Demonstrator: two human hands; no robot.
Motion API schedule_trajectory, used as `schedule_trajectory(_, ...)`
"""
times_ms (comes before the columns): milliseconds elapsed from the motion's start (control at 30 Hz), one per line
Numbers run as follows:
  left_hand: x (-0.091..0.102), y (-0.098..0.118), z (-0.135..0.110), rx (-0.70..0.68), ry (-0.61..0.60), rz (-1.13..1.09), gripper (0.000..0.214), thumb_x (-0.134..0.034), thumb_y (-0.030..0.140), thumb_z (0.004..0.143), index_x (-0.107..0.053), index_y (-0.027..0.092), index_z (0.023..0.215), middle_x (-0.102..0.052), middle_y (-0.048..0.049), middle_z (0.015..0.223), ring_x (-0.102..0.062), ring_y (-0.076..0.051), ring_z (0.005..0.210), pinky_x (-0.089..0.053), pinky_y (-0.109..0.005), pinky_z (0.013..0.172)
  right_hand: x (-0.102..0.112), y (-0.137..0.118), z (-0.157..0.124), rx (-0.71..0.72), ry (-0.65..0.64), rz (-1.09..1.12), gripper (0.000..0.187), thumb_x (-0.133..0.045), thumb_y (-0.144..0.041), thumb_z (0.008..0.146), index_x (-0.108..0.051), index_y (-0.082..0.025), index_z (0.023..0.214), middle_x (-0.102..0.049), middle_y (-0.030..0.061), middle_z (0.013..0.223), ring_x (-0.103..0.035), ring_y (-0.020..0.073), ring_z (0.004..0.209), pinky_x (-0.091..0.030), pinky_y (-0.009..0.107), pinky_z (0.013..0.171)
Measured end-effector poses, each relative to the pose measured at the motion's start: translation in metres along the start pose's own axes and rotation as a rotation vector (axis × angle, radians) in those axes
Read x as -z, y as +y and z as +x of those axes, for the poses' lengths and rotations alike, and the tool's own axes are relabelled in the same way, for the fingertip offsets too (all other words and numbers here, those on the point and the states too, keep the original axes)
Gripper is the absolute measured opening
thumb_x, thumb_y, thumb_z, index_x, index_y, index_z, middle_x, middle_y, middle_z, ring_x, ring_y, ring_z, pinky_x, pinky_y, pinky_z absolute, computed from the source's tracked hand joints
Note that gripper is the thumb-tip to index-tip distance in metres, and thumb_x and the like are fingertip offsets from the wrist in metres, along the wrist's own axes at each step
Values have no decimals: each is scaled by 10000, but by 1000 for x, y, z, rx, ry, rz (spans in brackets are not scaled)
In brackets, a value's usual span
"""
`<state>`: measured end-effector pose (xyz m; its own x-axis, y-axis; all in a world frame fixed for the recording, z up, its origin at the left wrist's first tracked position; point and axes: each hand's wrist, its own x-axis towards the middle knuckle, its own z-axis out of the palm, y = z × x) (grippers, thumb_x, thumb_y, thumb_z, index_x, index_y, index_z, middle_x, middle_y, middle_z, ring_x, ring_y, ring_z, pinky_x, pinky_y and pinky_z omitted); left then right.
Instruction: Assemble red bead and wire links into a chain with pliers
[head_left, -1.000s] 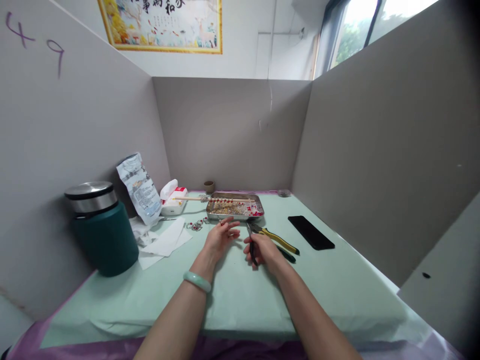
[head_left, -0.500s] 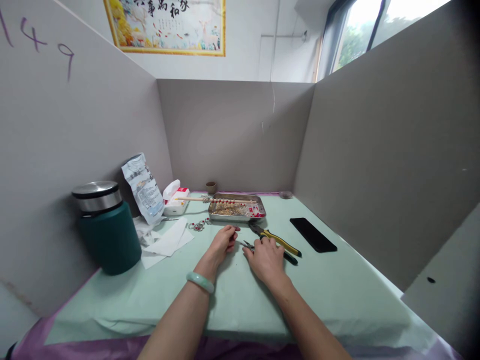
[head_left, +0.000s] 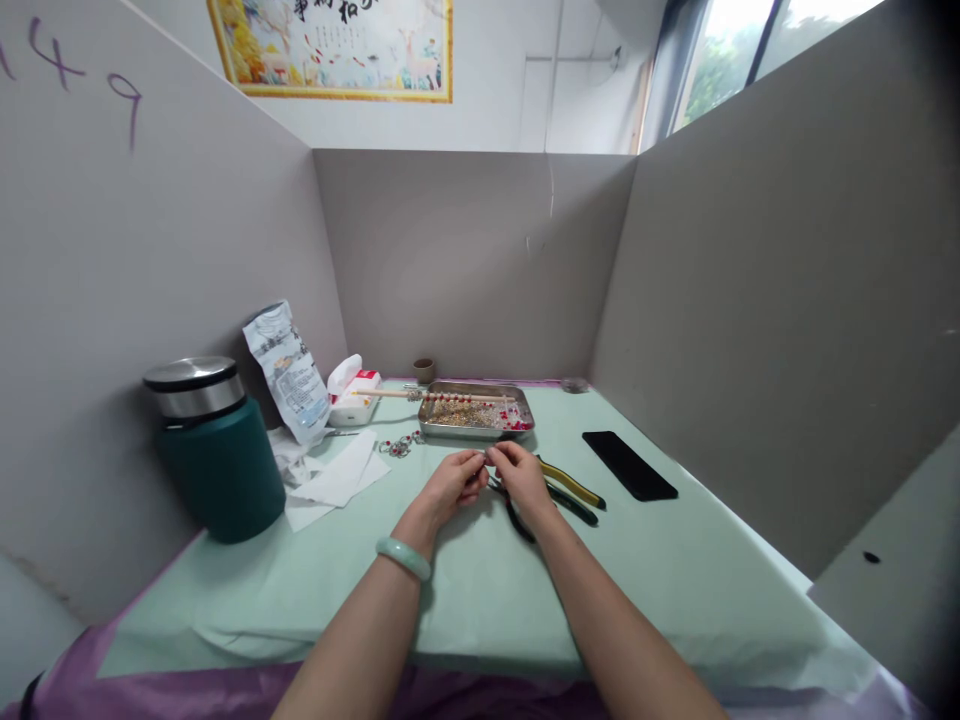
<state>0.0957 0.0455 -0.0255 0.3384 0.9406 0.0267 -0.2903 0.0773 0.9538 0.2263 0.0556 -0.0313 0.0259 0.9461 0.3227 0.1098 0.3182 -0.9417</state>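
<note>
My left hand (head_left: pixel 448 484), with a pale green bangle (head_left: pixel 403 557) on its wrist, and my right hand (head_left: pixel 519 474) meet fingertip to fingertip just in front of the metal tray (head_left: pixel 525 410). Both hands are closed in a pinch on something too small to make out. Black-handled pliers (head_left: pixel 520 520) lie on the mint table cover under my right hand. Yellow-handled pliers (head_left: pixel 574 484) lie just to their right. The tray holds small gold and red beads, and a wooden stick (head_left: pixel 382 394) strung with red beads rests across it.
A dark green flask (head_left: pixel 217 450) with a steel lid stands at the left, beside white tissues (head_left: pixel 334 482), a printed pouch (head_left: pixel 289 372) and a red-and-white box (head_left: pixel 351 396). Small rings (head_left: pixel 397 446) lie left of the tray. A black phone (head_left: pixel 630 464) lies right. Grey partitions enclose the table.
My right hand set the black-handled pliers down on the table and moved up to my left hand. Both hands now pinch together in front of the tray.
</note>
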Motion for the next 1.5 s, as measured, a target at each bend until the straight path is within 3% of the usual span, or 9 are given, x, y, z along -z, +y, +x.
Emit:
schedule_trajectory(100,-3,-1,1,1,3,-30,256,-651,353,785,-576,122,706,-568,-3,587,-348,-31,349,-322,-183,344,3,1,-3,-16,27,78,253,-602,-429,725,-600,-177,753,-594,-8,646,-490,130,567,-378,235,517)
schedule_trajectory(233,-6,0,-1,0,37,-100,209,-586,305,842,-614,100,875,-674,-114,803,-638,-148,606,-536,-295,607,10,3,1,-62,91,163,270,-601,-451,721,-563,-185,746,-485,-54,534,-404,102,471,-321,224,448)
schedule_trajectory(333,-4,1,-2,-20,83,-132,177,-648,169,782,-616,88,936,-689,-161,908,-681,-218,827,-536,-343,763,13,6,4,-85,121,204,296,-609,-476,702,-554,-188,745,-465,-62,518,-384,95,445,-300,222,425)
schedule_trajectory(500,1,-2,2,-91,189,-165,364,-717,-16,616,-615,103,944,-694,-158,980,-662,-232,940,-492,-353,879,12,8,4,-70,142,205,297,-621,-470,691,-568,-185,758,-480,-51,536,-412,101,472,-304,220,431)
schedule_trajectory(767,6,-5,5,-125,322,-148,328,-687,-29,604,-625,125,887,-709,-128,878,-673,-227,864,-497,-367,839,10,9,1,-9,119,140,268,-604,-436,731,-605,-185,826,-545,-26,604,-438,118,517,-329,229,464)
schedule_trajectory(1033,16,-16,14,-135,440,-56,326,-659,-94,518,-648,108,774,-655,-75,719,-619,-157,588,-490,-330,668,8,6,-2,21,111,89,244,-590,-411,745,-610,-176,806,-554,-19,628,-442,125,535,-356,240,506)
schedule_trajectory(1167,12,-13,13,-135,386,-34,319,-681,-79,511,-659,113,764,-665,-84,741,-629,-179,633,-487,-342,685,7,7,-1,40,108,73,245,-579,-408,750,-616,-176,817,-589,-6,662,-466,133,551,-383,249,533)
schedule_trajectory(1333,-2,-2,7,-148,204,-13,281,-726,-2,551,-691,118,803,-699,-103,841,-649,-197,758,-488,-318,753,6,7,-3,58,69,53,220,-554,-389,771,-612,-184,825,-612,1,672,-495,143,549,-409,255,540)
schedule_trajectory(1500,-6,-6,7,-122,140,-26,262,-686,-43,573,-692,106,788,-689,-72,764,-605,-135,615,-464,-243,603,3,7,-6,93,8,7,185,-556,-352,781,-643,-192,815,-651,16,736,-555,163,636,-438,260,597)
